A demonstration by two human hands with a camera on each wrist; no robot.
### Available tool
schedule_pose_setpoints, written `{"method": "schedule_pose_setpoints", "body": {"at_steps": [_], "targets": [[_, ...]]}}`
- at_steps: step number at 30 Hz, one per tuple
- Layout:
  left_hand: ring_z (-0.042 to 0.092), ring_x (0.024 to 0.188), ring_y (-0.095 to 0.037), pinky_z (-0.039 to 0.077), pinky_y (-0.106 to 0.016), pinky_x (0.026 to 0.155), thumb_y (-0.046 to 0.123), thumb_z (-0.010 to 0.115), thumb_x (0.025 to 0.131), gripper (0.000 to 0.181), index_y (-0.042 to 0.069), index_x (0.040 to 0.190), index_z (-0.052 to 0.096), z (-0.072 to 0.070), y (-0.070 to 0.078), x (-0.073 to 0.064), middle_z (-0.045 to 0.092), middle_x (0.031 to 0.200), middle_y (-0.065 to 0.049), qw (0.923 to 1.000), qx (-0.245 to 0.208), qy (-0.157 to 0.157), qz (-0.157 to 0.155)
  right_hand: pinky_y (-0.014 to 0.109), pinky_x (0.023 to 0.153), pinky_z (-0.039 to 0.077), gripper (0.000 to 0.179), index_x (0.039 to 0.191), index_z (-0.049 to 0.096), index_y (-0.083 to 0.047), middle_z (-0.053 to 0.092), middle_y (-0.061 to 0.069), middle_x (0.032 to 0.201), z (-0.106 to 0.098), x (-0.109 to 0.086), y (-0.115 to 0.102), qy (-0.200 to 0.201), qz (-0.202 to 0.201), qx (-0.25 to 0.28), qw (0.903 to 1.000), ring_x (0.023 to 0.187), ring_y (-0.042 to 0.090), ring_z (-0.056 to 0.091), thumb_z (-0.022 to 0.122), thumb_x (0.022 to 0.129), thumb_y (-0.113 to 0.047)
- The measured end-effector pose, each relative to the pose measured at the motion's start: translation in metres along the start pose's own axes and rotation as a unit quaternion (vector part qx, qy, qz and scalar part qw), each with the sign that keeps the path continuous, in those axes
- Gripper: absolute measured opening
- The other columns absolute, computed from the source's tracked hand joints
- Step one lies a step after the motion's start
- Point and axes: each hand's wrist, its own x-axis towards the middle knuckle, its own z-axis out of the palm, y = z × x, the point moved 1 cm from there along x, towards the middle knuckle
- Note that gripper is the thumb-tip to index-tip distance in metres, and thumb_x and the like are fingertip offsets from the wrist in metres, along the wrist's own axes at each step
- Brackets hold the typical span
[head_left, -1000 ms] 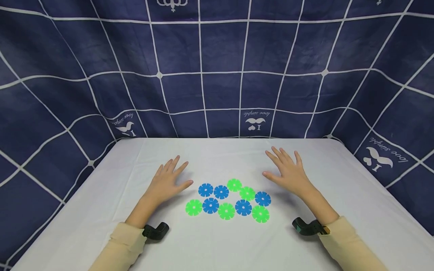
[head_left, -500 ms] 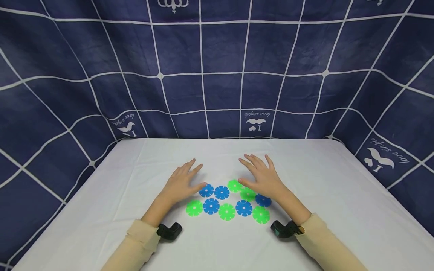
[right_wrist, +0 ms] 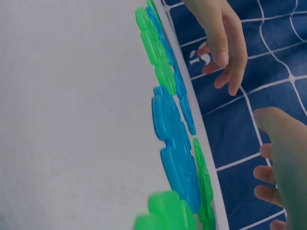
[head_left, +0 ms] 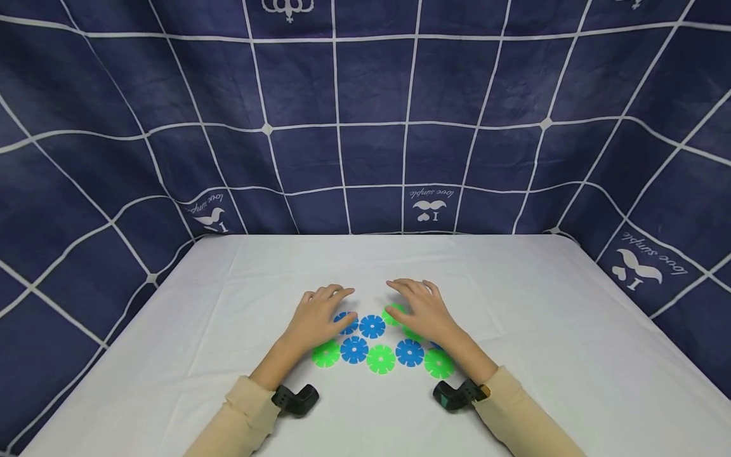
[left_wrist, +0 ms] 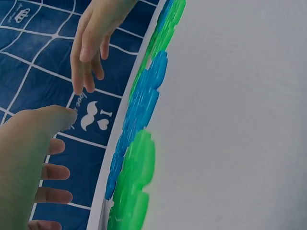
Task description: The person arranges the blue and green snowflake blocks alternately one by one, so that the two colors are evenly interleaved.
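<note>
Notched plastic discs in blue and green lie flat on the white table in a loose cluster, in the head view. My left hand (head_left: 316, 320) hovers over the left side, its thumb above a blue disc (head_left: 347, 329). Above the right side is my right hand (head_left: 427, 315), whose thumb covers part of a green disc (head_left: 394, 317). Both hands have loosely bent fingers and hold nothing. The front row shows a green disc (head_left: 325, 355), a blue disc (head_left: 354, 350) and a middle green disc (head_left: 381, 359). The right hand and wrist hide most of another blue disc.
A white cloth (head_left: 365, 419) covers the table. Behind and beside it hangs a navy curtain (head_left: 371, 152) with a white grid. Each wrist wears a black camera mount, the left mount (head_left: 297, 400) and the right mount (head_left: 457, 395), low over the cloth.
Both hands have moved inward from the two sides, over the discs, and their spread fingers have bent somewhat. The discs have kept their places.
</note>
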Motion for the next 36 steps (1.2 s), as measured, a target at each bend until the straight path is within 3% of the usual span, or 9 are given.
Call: {"method": "schedule_pose_setpoints", "body": {"at_steps": [3, 11, 17, 23, 28, 36], "targets": [[0.052, 0.11, -0.021, 0.039, -0.041, 0.085, 0.045, 0.055, 0.084, 0.045, 0.023, 0.123, 0.055, 0.0, 0.001, 0.0, 0.057, 0.116, -0.002, 0.9998, -0.016, 0.011, 0.004, 0.053, 0.099, 0.028, 0.047, 0.127, 0.052, -0.021, 0.056, 0.004, 0.123, 0.005, -0.001, 0.002, 0.016, 0.013, 0.034, 0.9992, 0.118, 0.026, 0.049, 0.056, 0.085, -0.041], [0.055, 0.102, -0.016, 0.042, -0.035, 0.079, 0.038, 0.061, 0.083, 0.031, 0.022, 0.11, 0.064, 0.008, -0.005, -0.003, 0.059, 0.105, 0.001, 0.9973, -0.074, 0.004, -0.002, 0.046, 0.093, 0.034, 0.034, 0.119, 0.059, -0.02, 0.059, 0.002, 0.116, 0.014, -0.008, 0.011, 0.029, 0.053, 0.11, 0.9922, 0.112, 0.023, 0.052, 0.059, 0.086, -0.03], [0.056, 0.097, -0.014, 0.042, -0.036, 0.082, 0.038, 0.063, 0.081, 0.032, 0.022, 0.109, 0.064, 0.016, -0.012, -0.004, 0.059, 0.102, 0.004, 0.99, -0.14, 0.003, -0.022, 0.042, 0.088, 0.034, 0.031, 0.116, 0.06, -0.02, 0.059, 0.001, 0.115, 0.018, -0.01, 0.014, 0.03, 0.076, 0.156, 0.9844, 0.11, 0.021, 0.052, 0.059, 0.086, -0.027], [0.054, 0.106, -0.016, 0.04, -0.038, 0.087, 0.044, 0.061, 0.081, 0.039, 0.021, 0.112, 0.062, 0.023, -0.018, -0.006, 0.058, 0.108, 0.004, 0.988, -0.149, -0.017, -0.037, 0.04, 0.087, 0.034, 0.034, 0.118, 0.059, -0.02, 0.058, 0.001, 0.113, 0.023, -0.011, 0.017, 0.013, 0.1, 0.176, 0.9792, 0.102, 0.017, 0.053, 0.059, 0.085, -0.027], [0.05, 0.11, -0.018, 0.037, -0.037, 0.086, 0.05, 0.059, 0.079, 0.05, 0.02, 0.118, 0.059, 0.024, -0.02, -0.007, 0.054, 0.114, -0.001, 0.9912, -0.125, -0.042, -0.014, 0.039, 0.086, 0.033, 0.038, 0.12, 0.057, -0.018, 0.056, 0.002, 0.112, 0.026, -0.012, 0.018, -0.011, 0.113, 0.175, 0.9781, 0.095, 0.014, 0.051, 0.06, 0.085, -0.029], [0.048, 0.109, -0.016, 0.035, -0.034, 0.083, 0.054, 0.059, 0.078, 0.05, 0.025, 0.118, 0.059, 0.022, -0.019, -0.007, 0.052, 0.116, 0.001, 0.9895, -0.131, -0.061, 0.002, 0.042, 0.088, 0.031, 0.049, 0.126, 0.053, -0.017, 0.05, 0.007, 0.121, 0.025, -0.014, 0.018, -0.056, 0.065, 0.1, 0.9913, 0.111, 0.023, 0.045, 0.058, 0.083, -0.04]]}}
